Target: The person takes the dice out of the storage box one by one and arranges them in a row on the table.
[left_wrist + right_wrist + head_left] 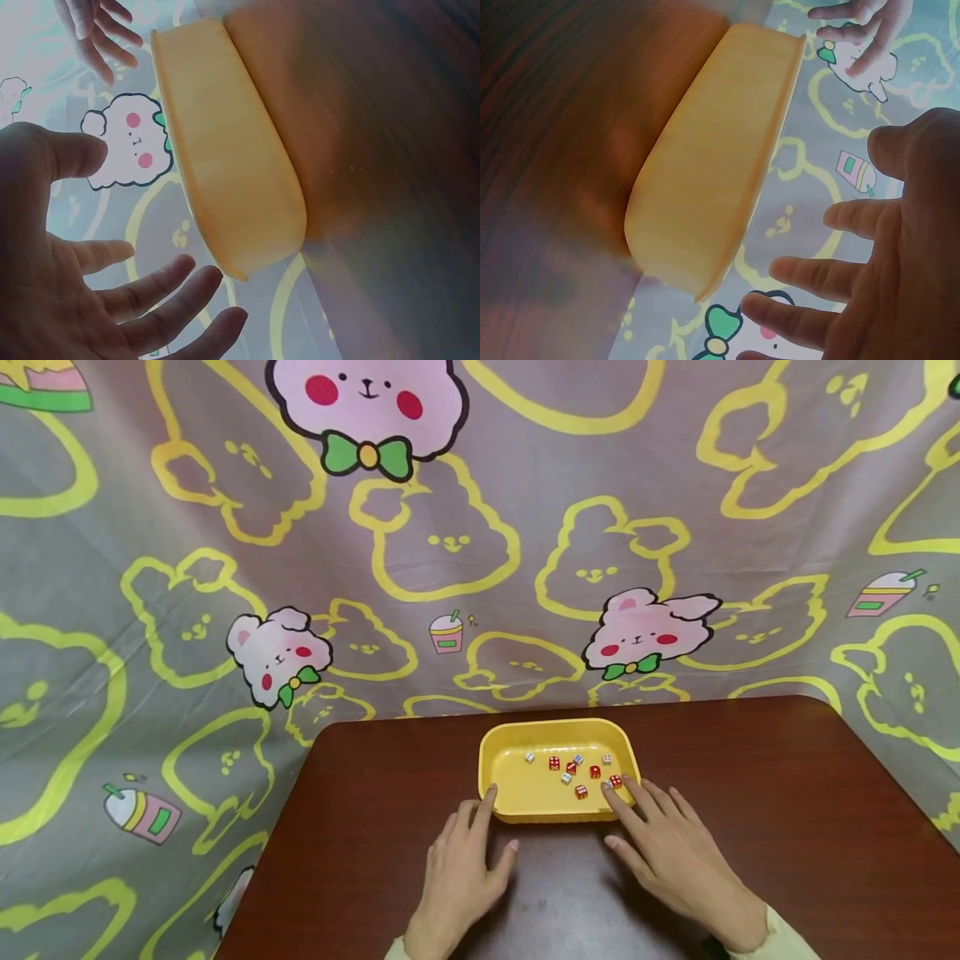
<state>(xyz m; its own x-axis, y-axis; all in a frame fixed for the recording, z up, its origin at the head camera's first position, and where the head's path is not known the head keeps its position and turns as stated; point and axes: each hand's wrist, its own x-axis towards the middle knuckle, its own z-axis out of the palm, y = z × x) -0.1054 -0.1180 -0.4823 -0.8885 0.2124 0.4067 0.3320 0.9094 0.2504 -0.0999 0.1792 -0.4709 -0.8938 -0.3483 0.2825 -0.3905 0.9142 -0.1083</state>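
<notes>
A yellow plastic tray (525,802) stands on the dark wooden table, its side wall (232,150) filling the middle of the left wrist view. Several small red dice (581,792) and white dice (529,757) lie scattered inside, mostly toward the right half. My left hand (459,868) is at the tray's near left corner, fingers extended and thumb spread, holding nothing. At the near right corner my right hand (671,847) spreads its fingers, with fingertips over the rim; whether they touch it I cannot tell. Both palms look empty in the wrist views.
The brown table (787,793) extends to both sides of the tray and toward me. Behind it and at the sides hangs a grey cloth (495,610) printed with yellow outlines and pink cartoon animals.
</notes>
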